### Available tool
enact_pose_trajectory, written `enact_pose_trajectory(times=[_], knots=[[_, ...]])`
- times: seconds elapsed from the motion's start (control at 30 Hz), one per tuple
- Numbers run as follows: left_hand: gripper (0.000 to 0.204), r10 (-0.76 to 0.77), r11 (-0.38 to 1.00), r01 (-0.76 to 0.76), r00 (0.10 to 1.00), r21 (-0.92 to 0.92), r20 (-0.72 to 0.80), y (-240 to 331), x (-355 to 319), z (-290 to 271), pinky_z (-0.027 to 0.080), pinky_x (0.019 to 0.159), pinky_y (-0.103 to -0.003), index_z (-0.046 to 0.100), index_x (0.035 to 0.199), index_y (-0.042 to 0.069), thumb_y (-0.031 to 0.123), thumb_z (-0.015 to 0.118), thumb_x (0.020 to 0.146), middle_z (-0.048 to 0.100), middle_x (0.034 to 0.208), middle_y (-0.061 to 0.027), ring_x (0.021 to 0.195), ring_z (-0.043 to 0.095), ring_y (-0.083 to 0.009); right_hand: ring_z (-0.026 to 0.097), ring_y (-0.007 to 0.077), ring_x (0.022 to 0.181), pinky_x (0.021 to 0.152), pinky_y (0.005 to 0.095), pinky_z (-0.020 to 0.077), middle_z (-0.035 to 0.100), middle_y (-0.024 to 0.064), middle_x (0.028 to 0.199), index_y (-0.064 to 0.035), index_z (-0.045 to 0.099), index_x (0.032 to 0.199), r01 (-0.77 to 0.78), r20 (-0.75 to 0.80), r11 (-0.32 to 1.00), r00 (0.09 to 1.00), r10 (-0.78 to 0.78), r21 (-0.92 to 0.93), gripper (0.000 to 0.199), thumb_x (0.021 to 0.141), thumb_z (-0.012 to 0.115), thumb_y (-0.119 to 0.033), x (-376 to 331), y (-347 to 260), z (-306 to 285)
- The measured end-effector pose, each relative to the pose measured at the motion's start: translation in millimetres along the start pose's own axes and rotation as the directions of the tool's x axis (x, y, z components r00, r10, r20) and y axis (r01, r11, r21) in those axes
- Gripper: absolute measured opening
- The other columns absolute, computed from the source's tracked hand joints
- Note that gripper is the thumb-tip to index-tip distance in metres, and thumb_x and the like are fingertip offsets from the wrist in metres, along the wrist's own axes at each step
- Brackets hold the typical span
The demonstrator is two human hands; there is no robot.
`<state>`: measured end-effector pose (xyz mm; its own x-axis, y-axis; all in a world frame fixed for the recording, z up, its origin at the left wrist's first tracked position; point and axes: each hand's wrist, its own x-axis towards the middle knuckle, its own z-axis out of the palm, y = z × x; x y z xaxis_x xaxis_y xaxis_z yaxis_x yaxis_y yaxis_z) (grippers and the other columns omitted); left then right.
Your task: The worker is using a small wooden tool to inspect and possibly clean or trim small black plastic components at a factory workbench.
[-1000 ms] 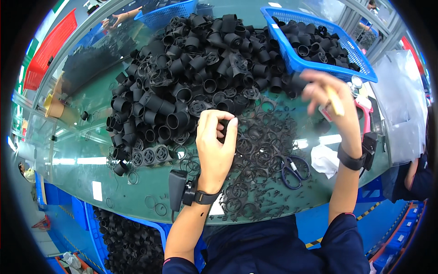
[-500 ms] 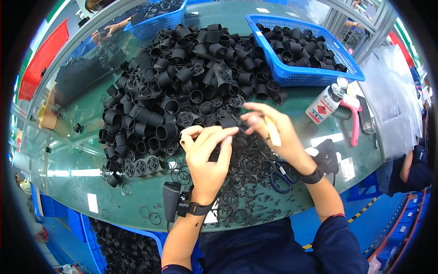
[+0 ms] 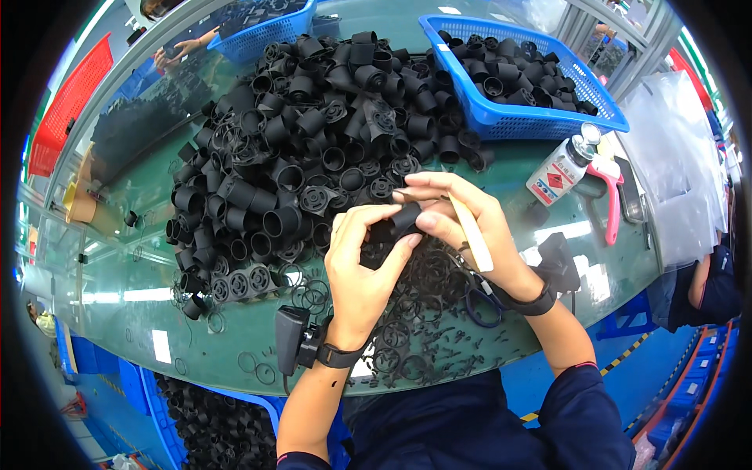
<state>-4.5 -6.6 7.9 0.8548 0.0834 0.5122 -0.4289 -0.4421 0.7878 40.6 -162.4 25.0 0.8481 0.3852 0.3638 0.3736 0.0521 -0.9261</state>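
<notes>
Over the near side of the pile, my left hand (image 3: 356, 270) is closed round a short black plastic cylinder (image 3: 404, 220), thumb below and fingers above. My right hand (image 3: 478, 211) meets it from the other side, with thumb and fingertips on the cylinder. A flat pale yellow handle (image 3: 473, 236) is tucked in that same hand and slants across the palm; its working end is hidden. Behind both hands spreads a big heap of black plastic cylinders (image 3: 298, 125). Thin black rings (image 3: 395, 335) and small trimmed scraps lie below on the green table.
A blue basket (image 3: 501, 117) of black cylinders stands at the back right. Near it are a white bottle with a metal top (image 3: 558, 174) and a pink-handled tool (image 3: 611, 204). Dark-handled scissors (image 3: 482, 304) lie by my right wrist. A blue bin (image 3: 270, 406) of black parts sits below the table's edge.
My right hand has come in against the cylinder, which now shows between both hands. The pale yellow handle has tilted and shows more of its length.
</notes>
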Motion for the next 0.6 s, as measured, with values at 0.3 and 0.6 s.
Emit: enact_pose_trajectory(times=[0.3, 0.6], knots=[[0.036, -0.072, 0.984, 0.052, 0.991, -0.171, -0.113, 0, -3, 7, 0.040, 0.073, -0.024, 0.051, 0.105, 0.003, -0.004, 0.064, 0.072, 0.057, 0.102, -0.0059, 0.084, 0.052, -0.0108, 0.056, 0.0112, 0.068, 0.061, 0.0233, 0.0446, 0.059, 0.0078, 0.085, 0.0025, 0.060, 0.102, 0.053, -0.044, 0.995, 0.998, -0.049, 0.082, 0.038, 0.097, 0.041, -0.030, -5, -6, -7], [0.037, 0.114, 0.991, -0.104, 0.986, 0.083, -0.120, 2, 0, 4, 0.040, 0.064, -0.023, 0.060, 0.103, 0.003, -0.004, 0.065, 0.066, 0.059, 0.089, -0.0050, 0.073, 0.053, -0.0130, 0.064, 0.0139, 0.086, 0.073, 0.0217, 0.0505, 0.066, 0.0109, 0.090, 0.0043, 0.059, 0.094, 0.010, -0.219, 0.998, 0.976, 0.003, 0.057, 0.012, 0.083, 0.061, 0.002, -9, -14, 9]])
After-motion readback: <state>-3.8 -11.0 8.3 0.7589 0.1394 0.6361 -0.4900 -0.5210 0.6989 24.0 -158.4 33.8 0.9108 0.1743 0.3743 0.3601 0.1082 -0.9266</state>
